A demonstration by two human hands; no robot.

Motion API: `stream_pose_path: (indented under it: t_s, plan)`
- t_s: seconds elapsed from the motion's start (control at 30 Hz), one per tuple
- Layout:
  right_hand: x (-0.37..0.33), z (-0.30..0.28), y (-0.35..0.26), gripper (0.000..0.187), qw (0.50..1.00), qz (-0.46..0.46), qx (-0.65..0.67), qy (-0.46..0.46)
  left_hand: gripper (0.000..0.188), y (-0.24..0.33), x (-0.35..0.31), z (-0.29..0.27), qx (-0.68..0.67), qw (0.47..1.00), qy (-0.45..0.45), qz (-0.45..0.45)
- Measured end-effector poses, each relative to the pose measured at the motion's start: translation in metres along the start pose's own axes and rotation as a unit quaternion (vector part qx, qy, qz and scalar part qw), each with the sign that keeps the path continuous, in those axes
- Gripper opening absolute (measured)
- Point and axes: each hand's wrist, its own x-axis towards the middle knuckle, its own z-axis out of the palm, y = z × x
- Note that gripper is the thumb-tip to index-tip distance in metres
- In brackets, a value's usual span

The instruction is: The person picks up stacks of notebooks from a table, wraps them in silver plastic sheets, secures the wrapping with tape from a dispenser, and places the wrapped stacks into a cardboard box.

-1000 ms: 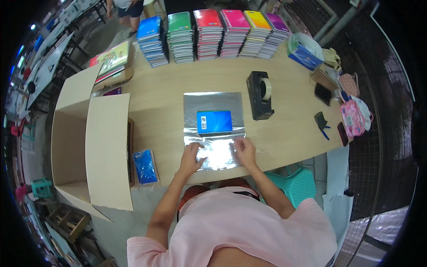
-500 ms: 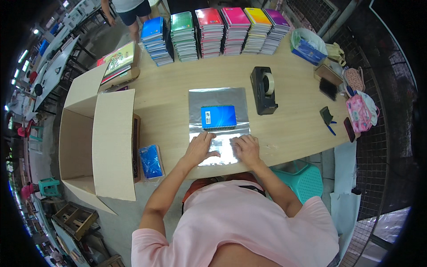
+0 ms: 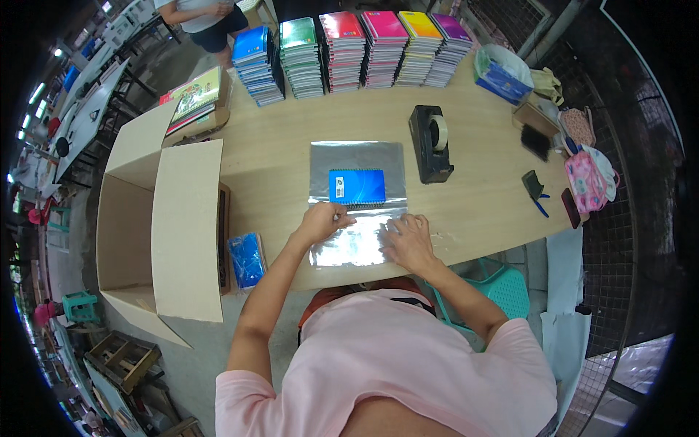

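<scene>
A blue spiral notebook (image 3: 357, 187) lies on a sheet of shiny clear plastic (image 3: 349, 251), which rests flat on the table. Just below the notebook's lower left corner is my left hand (image 3: 322, 222), its fingers curled with thumb and fingertips close together over the plastic. Whether a bit of plastic is pinched there is too small to tell. My right hand (image 3: 410, 242) lies on the lower right part of the sheet, fingers spread. Above and to the right stands a black tape dispenser (image 3: 431, 146).
Stacks of coloured notebooks (image 3: 342, 54) line the table's far edge. An open cardboard box (image 3: 186, 233) stands at the left, beside a blue wrapped pack (image 3: 247, 260). A brush (image 3: 536, 142), a dark tool with blue handles (image 3: 536, 193) and a pink pouch (image 3: 588, 182) lie right. Another person (image 3: 207, 25) stands beyond.
My left hand has moved up slightly and its fingers have curled in. My right hand has shifted a little and spread its fingers. The person beyond the table has moved further into view.
</scene>
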Motion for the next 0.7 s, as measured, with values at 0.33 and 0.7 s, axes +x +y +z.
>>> stream_pose_path:
  t_s: [0.33,0.7]
  plan:
    - [0.016,-0.004,-0.053,0.042,0.974,0.083,0.211,-0.010,0.018,0.014,-0.010,-0.002,0.105,0.990,-0.016,0.094]
    - [0.103,-0.011,0.083,0.011,0.957,0.148,0.215,-0.129,0.020,0.008,-0.004,-0.044,0.114,0.931,0.342,0.056]
